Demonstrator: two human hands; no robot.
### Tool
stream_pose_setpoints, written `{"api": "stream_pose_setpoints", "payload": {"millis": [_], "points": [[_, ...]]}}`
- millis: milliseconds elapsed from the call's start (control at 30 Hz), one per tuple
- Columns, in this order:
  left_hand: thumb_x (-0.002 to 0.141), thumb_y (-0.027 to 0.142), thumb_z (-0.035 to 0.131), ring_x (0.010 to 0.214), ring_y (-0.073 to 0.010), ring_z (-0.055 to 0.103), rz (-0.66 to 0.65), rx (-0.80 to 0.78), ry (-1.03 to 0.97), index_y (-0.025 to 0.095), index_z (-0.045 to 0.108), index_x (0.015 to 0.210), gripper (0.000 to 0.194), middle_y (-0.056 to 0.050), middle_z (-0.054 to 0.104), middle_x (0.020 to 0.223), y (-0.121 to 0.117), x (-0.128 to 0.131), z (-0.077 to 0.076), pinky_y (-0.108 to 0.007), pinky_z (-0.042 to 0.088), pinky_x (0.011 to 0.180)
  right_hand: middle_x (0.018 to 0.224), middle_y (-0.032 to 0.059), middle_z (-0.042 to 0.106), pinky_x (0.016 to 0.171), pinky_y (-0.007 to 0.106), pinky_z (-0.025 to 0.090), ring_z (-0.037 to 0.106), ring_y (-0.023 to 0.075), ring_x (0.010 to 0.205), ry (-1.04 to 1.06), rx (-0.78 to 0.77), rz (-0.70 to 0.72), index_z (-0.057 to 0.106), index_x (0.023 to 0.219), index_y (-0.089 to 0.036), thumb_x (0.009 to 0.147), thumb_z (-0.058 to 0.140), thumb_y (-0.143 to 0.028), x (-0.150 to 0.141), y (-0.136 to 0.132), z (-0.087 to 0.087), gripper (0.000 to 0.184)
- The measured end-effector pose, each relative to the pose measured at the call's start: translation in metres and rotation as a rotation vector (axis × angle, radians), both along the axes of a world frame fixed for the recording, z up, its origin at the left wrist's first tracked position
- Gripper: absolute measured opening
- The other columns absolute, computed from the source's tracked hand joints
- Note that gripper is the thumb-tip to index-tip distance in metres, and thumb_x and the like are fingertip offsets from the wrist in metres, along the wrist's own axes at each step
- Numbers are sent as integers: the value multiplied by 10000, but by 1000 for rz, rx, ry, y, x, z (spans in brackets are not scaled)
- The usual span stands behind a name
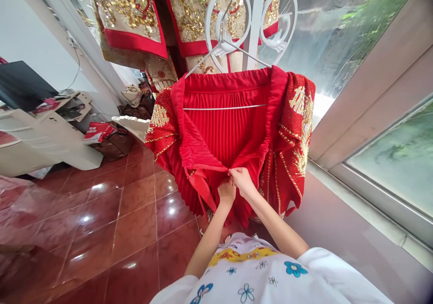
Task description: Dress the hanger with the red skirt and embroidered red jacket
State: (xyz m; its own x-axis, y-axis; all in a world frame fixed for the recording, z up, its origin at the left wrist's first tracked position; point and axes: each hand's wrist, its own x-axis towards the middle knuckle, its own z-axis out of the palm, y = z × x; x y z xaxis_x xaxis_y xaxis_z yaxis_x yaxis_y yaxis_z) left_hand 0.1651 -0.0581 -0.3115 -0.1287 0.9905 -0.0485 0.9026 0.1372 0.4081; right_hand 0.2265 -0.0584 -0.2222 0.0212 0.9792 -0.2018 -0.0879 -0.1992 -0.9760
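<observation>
A red pleated skirt [223,128] hangs by its waistband on a thin wire hanger [233,45], with gold-embroidered red panels [299,128] draped at its sides. Its front opening dips into a V where both my hands meet. My right hand [241,181] pinches the fabric edge at the bottom of that V. Just below and to the left, my left hand [226,191] is closed on the skirt, its fingertips partly hidden by the cloth. Whether a zip or hook lies between my fingers is too small to make out.
White scrollwork metal [248,11] carries the hanger, and gold-sequinned garments [131,15] hang behind. A glass door with a metal frame [368,87] stands at the right. On the left are a white desk [50,132], a brown bag [113,146] and red floor tiles [135,204].
</observation>
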Motion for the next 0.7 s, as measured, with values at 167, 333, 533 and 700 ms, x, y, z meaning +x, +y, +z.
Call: {"api": "stream_pose_setpoints", "payload": {"millis": [167,333,533,700], "points": [[890,291,389,865,-221,638,-32,46,3,141,652,922,305,-120,678,893,-9,-12,19,-299,458,726,425,-59,380,419,201,202,280,47,408,68,101,-39,514,523,-144,628,508,-315,1,-4,17,201],[845,271,475,998,-231,580,-6,251,23,146,625,992,244,-126,650,988,-14,-19,47,-308,444,815,402,-79,329,421,204,171,240,46,407,134,100,15,523,535,-141,644,549,-376,1,-6,2,260],[874,182,400,876,-206,626,-11,173,24,138,656,901,262,-127,669,883,2,-5,45,-280,461,739,414,-75,327,441,214,183,248,56,432,96,107,-90,506,517,-149,631,523,-345,-6,-4,6,228],[887,208,374,805,-189,641,-28,139,37,129,648,941,291,-112,678,854,-1,-3,40,-258,462,684,454,-48,395,477,221,232,311,68,461,-14,269,-88,540,534,-139,682,511,-331,-5,-1,42,245]]}}
